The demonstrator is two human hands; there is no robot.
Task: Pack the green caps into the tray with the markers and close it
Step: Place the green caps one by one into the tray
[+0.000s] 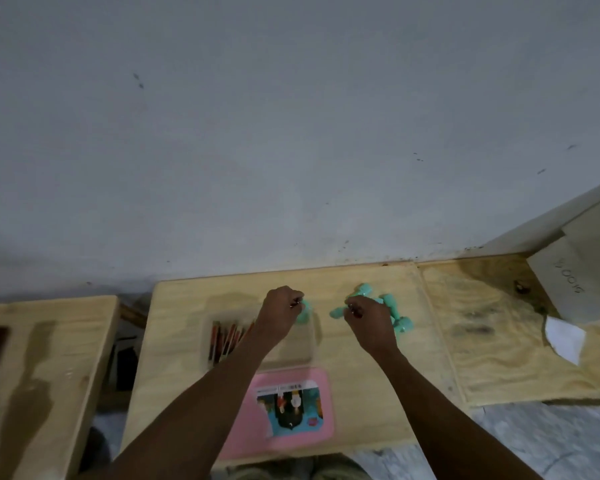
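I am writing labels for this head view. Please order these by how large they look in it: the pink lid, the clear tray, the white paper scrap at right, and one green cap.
1. Pink lid, though it lies nearest the camera.
2. Clear tray, partly hidden by the left arm, so unsure against the lid.
3. White paper scrap.
4. Green cap.

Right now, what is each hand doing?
Left hand: closed on a green cap over the tray.
Right hand: closed over the cap pile; hold unclear.
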